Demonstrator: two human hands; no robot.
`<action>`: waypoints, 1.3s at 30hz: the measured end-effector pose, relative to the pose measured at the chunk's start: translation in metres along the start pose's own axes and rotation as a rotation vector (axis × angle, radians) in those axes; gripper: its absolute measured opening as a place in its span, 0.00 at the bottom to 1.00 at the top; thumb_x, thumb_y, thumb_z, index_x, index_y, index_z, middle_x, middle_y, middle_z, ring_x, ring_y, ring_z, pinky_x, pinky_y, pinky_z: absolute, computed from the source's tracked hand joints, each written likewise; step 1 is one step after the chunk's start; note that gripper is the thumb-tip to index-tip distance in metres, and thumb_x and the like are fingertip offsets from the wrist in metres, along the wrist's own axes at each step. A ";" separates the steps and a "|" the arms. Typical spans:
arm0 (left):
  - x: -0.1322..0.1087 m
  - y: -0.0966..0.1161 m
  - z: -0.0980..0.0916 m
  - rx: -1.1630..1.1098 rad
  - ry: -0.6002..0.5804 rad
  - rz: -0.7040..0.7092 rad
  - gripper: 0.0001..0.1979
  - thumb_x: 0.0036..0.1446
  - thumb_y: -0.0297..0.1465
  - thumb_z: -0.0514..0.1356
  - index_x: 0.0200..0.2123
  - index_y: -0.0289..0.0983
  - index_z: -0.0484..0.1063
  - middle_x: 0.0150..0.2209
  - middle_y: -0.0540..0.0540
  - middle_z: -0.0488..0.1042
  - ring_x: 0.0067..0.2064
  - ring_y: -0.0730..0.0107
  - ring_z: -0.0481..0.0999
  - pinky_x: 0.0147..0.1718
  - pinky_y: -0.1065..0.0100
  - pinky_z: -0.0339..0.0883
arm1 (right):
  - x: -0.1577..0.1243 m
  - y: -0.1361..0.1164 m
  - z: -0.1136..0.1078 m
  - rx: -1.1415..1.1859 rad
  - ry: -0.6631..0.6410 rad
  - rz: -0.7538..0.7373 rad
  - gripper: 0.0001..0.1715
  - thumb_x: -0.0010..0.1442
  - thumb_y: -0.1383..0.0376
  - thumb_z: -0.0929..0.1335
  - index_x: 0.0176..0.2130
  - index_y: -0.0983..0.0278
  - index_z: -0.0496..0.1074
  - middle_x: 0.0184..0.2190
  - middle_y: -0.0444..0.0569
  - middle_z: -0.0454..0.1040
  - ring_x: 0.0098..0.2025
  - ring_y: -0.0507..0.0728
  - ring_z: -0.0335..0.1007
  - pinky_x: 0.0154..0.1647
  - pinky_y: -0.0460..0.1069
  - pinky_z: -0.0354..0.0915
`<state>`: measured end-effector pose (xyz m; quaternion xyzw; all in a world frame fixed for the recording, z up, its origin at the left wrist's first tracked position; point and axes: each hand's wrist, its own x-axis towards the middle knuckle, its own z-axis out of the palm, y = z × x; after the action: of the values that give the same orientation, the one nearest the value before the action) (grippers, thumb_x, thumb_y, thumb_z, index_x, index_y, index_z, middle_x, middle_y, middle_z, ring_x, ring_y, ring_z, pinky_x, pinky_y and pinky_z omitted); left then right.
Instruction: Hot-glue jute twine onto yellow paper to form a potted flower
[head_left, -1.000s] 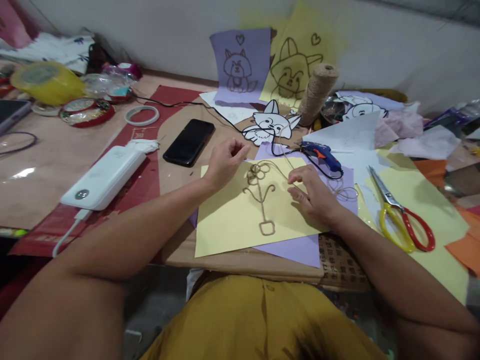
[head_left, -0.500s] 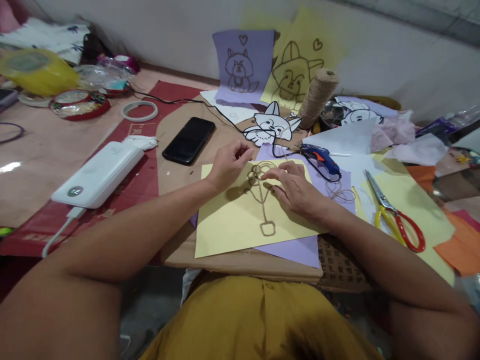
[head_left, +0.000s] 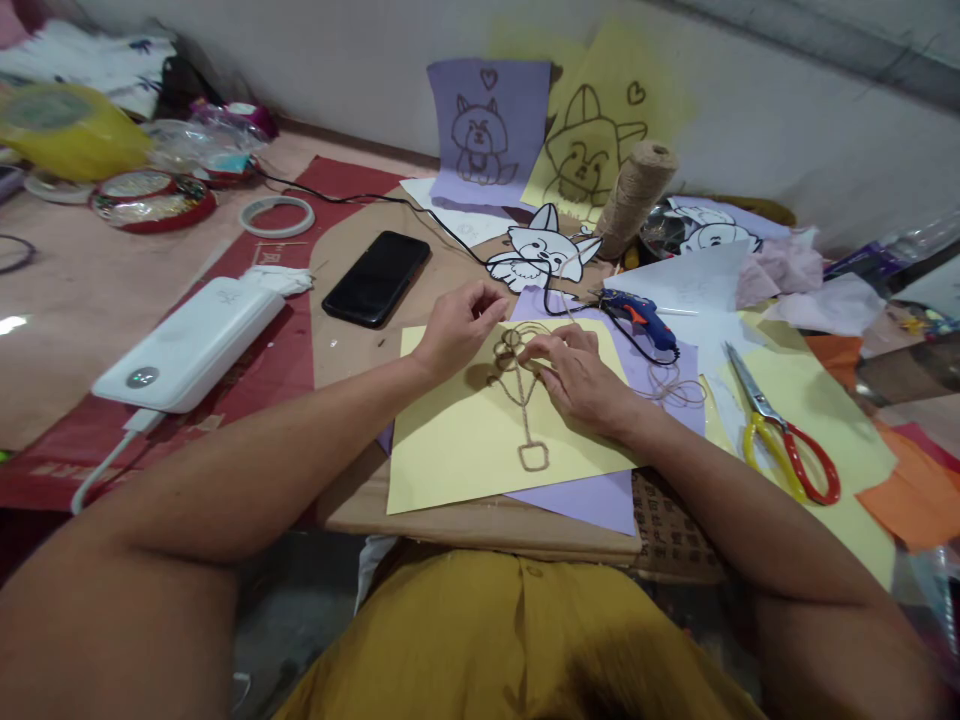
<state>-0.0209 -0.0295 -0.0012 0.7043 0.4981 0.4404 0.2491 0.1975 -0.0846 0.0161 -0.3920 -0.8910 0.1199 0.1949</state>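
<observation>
A yellow paper sheet (head_left: 442, 455) lies in front of me with a flower outlined in brown twine (head_left: 525, 412): looped petals, a stem, two curved leaves and a squarish pot. Above the sheet's upper left, my left hand (head_left: 463, 328) is closed with its fingers curled; anything inside is hidden. My right hand (head_left: 579, 378) rests over the right side of the flower, its bent index finger and thumb closed at the twine by the petals. A thin strand loops above the petals near these fingers. Underneath, a purple paper sheet (head_left: 592, 508) sticks out.
Beyond the sheet are a blue glue gun (head_left: 643, 318), a twine spool (head_left: 637, 200) and a fox cutout (head_left: 551, 245). Scissors (head_left: 780, 430) lie on the right. To the left are a phone (head_left: 377, 278), a white power bank (head_left: 191, 340) and a tape roll (head_left: 276, 216).
My right index finger and thumb have drawn slightly closer together at the petals. My left hand holds nearly the same pose. The view has shifted a little.
</observation>
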 end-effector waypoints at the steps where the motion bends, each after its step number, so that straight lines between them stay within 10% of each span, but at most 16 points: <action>1: 0.000 0.000 0.000 -0.006 -0.004 -0.004 0.08 0.63 0.34 0.60 0.32 0.38 0.72 0.29 0.49 0.77 0.30 0.71 0.70 0.31 0.68 0.61 | 0.000 0.000 0.001 -0.004 -0.019 0.001 0.19 0.66 0.72 0.62 0.55 0.61 0.65 0.52 0.55 0.77 0.54 0.66 0.63 0.56 0.64 0.56; 14: 0.000 -0.002 0.001 -0.018 -0.022 0.001 0.08 0.63 0.35 0.60 0.33 0.37 0.73 0.29 0.49 0.77 0.30 0.71 0.70 0.32 0.68 0.61 | 0.000 0.005 0.004 0.012 0.005 0.003 0.19 0.65 0.73 0.62 0.54 0.59 0.65 0.49 0.53 0.78 0.54 0.67 0.63 0.57 0.65 0.57; 23: 0.002 0.004 -0.004 0.096 -0.137 0.048 0.09 0.63 0.37 0.62 0.38 0.36 0.77 0.34 0.47 0.79 0.33 0.69 0.73 0.34 0.69 0.62 | -0.003 0.014 -0.014 -0.057 0.370 0.120 0.13 0.68 0.64 0.63 0.52 0.60 0.68 0.50 0.55 0.74 0.53 0.65 0.64 0.58 0.63 0.60; 32: 0.005 -0.004 0.008 0.166 -0.225 0.069 0.09 0.59 0.29 0.67 0.43 0.34 0.77 0.35 0.46 0.79 0.33 0.72 0.73 0.33 0.71 0.62 | 0.007 0.024 0.006 -0.320 0.141 0.360 0.06 0.66 0.63 0.67 0.38 0.63 0.73 0.46 0.56 0.74 0.51 0.68 0.61 0.49 0.61 0.57; 39: 0.006 0.001 0.005 0.187 -0.234 0.104 0.17 0.55 0.30 0.70 0.47 0.34 0.77 0.41 0.44 0.80 0.36 0.71 0.74 0.36 0.71 0.65 | 0.006 0.021 -0.002 -0.222 0.216 0.315 0.04 0.65 0.68 0.66 0.36 0.62 0.70 0.41 0.53 0.75 0.47 0.65 0.62 0.47 0.57 0.56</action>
<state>-0.0152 -0.0239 -0.0005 0.7957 0.4673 0.3194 0.2155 0.2086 -0.0663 0.0119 -0.5560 -0.8004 0.0071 0.2239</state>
